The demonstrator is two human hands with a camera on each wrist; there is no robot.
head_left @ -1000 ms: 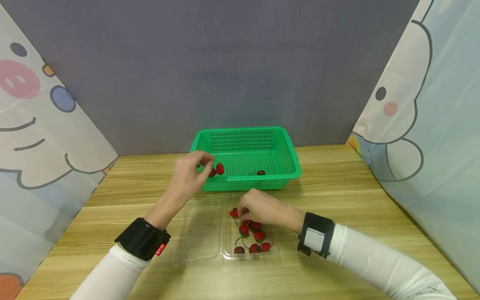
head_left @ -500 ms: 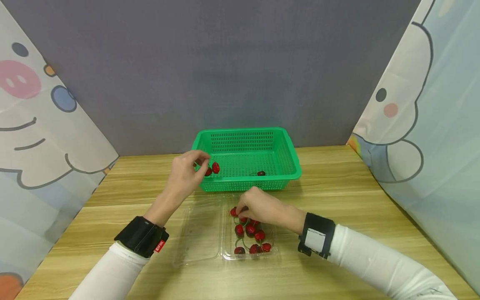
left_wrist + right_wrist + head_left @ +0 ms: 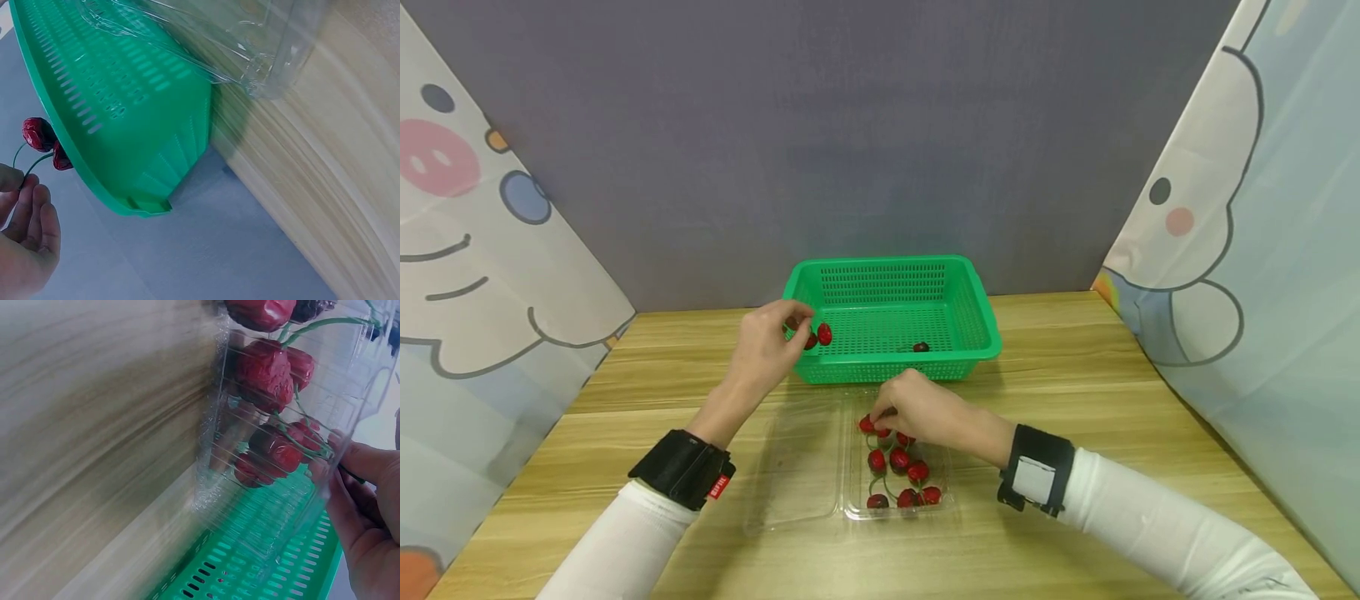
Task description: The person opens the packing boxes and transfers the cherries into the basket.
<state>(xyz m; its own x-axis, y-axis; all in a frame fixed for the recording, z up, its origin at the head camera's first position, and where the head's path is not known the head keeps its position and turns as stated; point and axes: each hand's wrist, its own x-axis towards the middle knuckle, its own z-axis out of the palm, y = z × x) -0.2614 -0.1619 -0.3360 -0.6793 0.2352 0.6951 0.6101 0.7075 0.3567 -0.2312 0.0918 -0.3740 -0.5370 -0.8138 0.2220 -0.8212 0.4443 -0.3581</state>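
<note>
My left hand (image 3: 763,346) is over the left front corner of the green basket (image 3: 898,357). Its thumb and fingertips pinch the thin green stems of a pair of dark red cherries (image 3: 39,134), which hang beside the basket's rim in the left wrist view. In the head view one cherry of that pair (image 3: 825,334) shows just right of the fingers. Over the far end of a clear plastic box (image 3: 898,513), my right hand (image 3: 917,408) pinches the green stem of cherries (image 3: 275,449) that lie inside. Several more cherries (image 3: 898,460) fill the box's nearer part.
One dark cherry (image 3: 921,347) lies on the basket floor. The box's clear lid (image 3: 801,467) lies folded open to its left on the wooden table (image 3: 1060,375). A grey panel (image 3: 880,150) rises behind the basket, with printed cloths on both sides.
My left hand has drifted slightly left with the hanging cherries. My right hand has shifted a little toward the box's far end, and cherries under it have moved slightly left.
</note>
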